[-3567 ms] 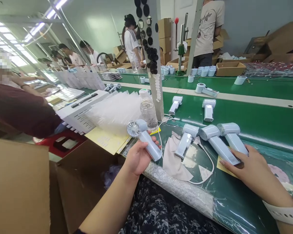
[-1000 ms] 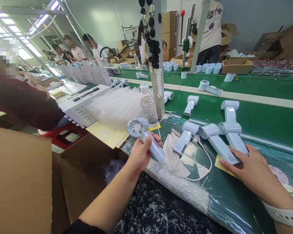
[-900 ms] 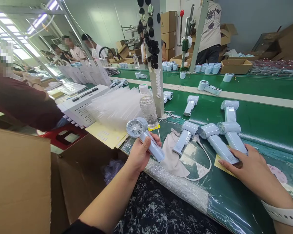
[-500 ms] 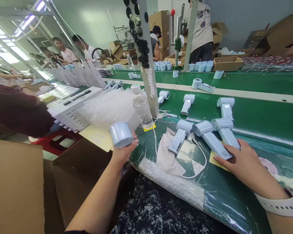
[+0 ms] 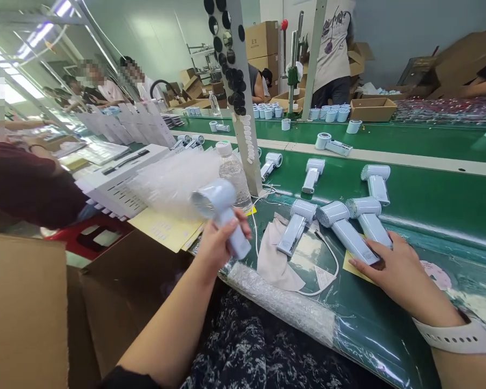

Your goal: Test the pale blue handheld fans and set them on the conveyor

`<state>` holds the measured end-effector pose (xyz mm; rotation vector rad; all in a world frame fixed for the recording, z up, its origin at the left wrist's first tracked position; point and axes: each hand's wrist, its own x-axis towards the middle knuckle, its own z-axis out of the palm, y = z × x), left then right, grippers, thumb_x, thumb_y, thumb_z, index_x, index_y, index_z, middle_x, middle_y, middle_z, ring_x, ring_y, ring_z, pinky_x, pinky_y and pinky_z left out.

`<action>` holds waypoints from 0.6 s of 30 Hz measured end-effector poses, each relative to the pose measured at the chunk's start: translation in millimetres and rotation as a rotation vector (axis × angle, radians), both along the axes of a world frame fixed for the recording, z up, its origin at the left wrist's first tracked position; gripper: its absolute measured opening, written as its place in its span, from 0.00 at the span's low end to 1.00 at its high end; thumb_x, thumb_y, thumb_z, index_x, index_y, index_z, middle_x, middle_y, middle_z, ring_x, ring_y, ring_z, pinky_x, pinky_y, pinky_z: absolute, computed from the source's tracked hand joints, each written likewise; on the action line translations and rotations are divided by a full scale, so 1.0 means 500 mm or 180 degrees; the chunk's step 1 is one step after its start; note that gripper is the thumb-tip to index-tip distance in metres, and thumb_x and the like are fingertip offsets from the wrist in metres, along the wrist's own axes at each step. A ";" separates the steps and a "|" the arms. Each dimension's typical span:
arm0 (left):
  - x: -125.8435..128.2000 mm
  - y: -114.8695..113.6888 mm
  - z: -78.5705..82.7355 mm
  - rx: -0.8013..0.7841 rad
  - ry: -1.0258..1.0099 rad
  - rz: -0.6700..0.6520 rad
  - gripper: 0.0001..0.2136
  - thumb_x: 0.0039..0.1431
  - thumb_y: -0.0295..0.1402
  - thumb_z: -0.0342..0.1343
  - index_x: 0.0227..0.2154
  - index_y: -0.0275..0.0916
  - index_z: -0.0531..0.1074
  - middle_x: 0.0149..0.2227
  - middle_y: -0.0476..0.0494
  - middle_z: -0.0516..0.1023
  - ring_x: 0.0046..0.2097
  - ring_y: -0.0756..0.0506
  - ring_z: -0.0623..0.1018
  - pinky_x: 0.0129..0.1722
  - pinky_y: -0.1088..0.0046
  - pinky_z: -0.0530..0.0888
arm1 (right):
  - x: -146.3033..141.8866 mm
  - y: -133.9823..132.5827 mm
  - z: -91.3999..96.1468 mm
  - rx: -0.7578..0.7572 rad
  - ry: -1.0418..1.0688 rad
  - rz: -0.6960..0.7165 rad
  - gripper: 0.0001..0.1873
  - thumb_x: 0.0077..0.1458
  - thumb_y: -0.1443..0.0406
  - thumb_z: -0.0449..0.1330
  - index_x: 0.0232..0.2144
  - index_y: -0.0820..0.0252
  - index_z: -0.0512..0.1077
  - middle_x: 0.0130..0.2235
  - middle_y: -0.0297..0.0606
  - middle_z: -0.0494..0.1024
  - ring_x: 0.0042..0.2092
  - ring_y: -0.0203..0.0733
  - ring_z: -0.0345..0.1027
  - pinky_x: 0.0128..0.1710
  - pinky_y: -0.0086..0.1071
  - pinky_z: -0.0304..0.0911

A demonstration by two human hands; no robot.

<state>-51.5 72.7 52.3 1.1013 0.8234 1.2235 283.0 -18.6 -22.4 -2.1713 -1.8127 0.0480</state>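
My left hand (image 5: 222, 240) is closed around the handle of a pale blue handheld fan (image 5: 215, 195), raised over the table's left edge with its round head pointing left. My right hand (image 5: 397, 270) rests at the lower ends of two pale blue fans. Its thumb and fingers curl over the handle end of the nearer fan (image 5: 350, 236), and the farther fan (image 5: 370, 221) touches its fingertips. Another fan (image 5: 297, 226) lies to their left on a grey cloth (image 5: 277, 259). A white cable (image 5: 335, 254) loops beside the cloth.
A water bottle (image 5: 233, 175) stands by a metal post (image 5: 243, 129). Clear plastic bags (image 5: 166, 183) and a white box lie on the left. More fans (image 5: 314, 174) lie on the green belt (image 5: 429, 183). An open carton (image 5: 24, 308) stands at lower left. Co-workers are behind.
My left hand has turned the fan, so its handle now shows and its head opening points left. My right hand stays at the fans' ends.
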 end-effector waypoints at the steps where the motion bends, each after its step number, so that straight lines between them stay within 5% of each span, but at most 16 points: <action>1: 0.025 -0.004 0.010 -0.0067 -0.0060 -0.0237 0.21 0.40 0.45 0.70 0.34 0.37 0.76 0.25 0.46 0.77 0.25 0.47 0.76 0.26 0.71 0.72 | -0.005 0.002 0.001 0.0034 0.0010 -0.0034 0.31 0.55 0.49 0.56 0.51 0.65 0.75 0.59 0.61 0.64 0.59 0.74 0.61 0.55 0.60 0.61; 5: 0.139 -0.004 0.050 -0.0330 -0.0432 -0.0869 0.23 0.42 0.45 0.70 0.37 0.33 0.76 0.27 0.44 0.79 0.27 0.47 0.78 0.29 0.72 0.75 | -0.022 0.010 0.008 0.0128 0.0279 -0.0153 0.28 0.54 0.52 0.58 0.48 0.67 0.77 0.60 0.62 0.62 0.65 0.72 0.52 0.60 0.59 0.56; 10: 0.254 0.009 0.075 -0.0600 -0.0910 -0.1474 0.21 0.49 0.46 0.66 0.39 0.35 0.73 0.27 0.46 0.76 0.28 0.47 0.78 0.30 0.71 0.77 | -0.033 0.020 0.016 0.0330 0.1170 -0.0345 0.26 0.59 0.52 0.52 0.51 0.63 0.73 0.61 0.58 0.63 0.65 0.62 0.55 0.60 0.54 0.58; 13: 0.282 0.023 0.056 -0.1064 -0.0836 -0.1261 0.17 0.50 0.42 0.66 0.35 0.36 0.70 0.26 0.47 0.76 0.25 0.48 0.76 0.24 0.73 0.75 | -0.072 0.023 0.013 0.0418 0.1182 -0.0284 0.28 0.54 0.55 0.59 0.54 0.63 0.70 0.65 0.58 0.56 0.66 0.63 0.53 0.61 0.53 0.57; 18: 0.274 0.043 0.031 -0.1833 -0.0904 -0.0748 0.13 0.64 0.38 0.52 0.29 0.33 0.71 0.23 0.44 0.75 0.22 0.49 0.74 0.23 0.74 0.75 | -0.136 0.022 0.025 0.0285 0.0826 -0.0272 0.32 0.50 0.57 0.65 0.56 0.63 0.68 0.68 0.58 0.52 0.66 0.68 0.52 0.60 0.55 0.57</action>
